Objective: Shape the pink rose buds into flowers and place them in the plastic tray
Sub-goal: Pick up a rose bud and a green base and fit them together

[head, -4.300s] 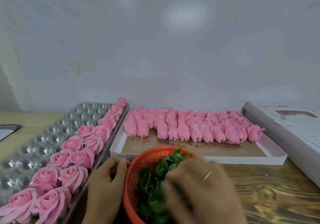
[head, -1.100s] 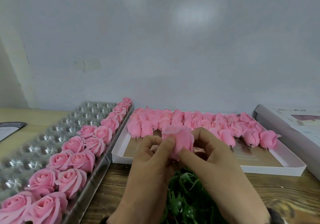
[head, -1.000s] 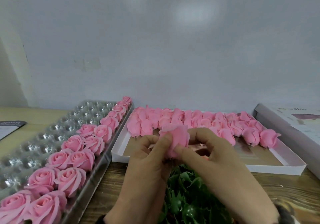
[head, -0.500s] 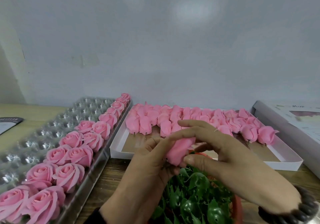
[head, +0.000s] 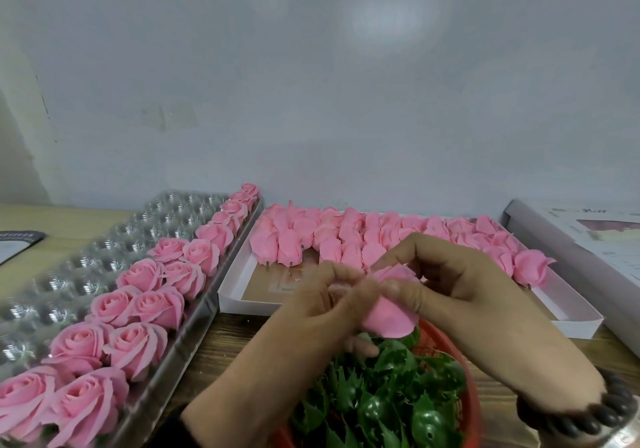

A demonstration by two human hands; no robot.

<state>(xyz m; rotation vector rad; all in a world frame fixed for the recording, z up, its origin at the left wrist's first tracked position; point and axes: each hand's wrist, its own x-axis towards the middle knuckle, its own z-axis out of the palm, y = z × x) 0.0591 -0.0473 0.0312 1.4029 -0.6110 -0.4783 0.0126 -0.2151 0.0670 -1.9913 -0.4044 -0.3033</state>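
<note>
Both hands hold one pink rose bud (head: 389, 311) above an orange basket. My left hand (head: 311, 312) pinches its left edge with curled fingers. My right hand (head: 460, 292) grips it from the right, thumb on the front petal. The clear plastic tray (head: 69, 267) lies at the left; two rows of shaped pink roses (head: 138, 302) fill its right side. A white shallow box (head: 242, 292) behind my hands holds several unshaped pink buds (head: 346, 236).
An orange basket (head: 465, 371) of green plastic leaves (head: 381, 402) sits under my hands on the wooden table. A white printed box (head: 588, 240) stands at the right. A dark card (head: 17, 243) lies at the far left. A grey wall rises behind.
Earlier my hands were at the leaf basket; since then they hold a bud. Over the last second the bud sank slightly and my right thumb shifted onto its front petal.
</note>
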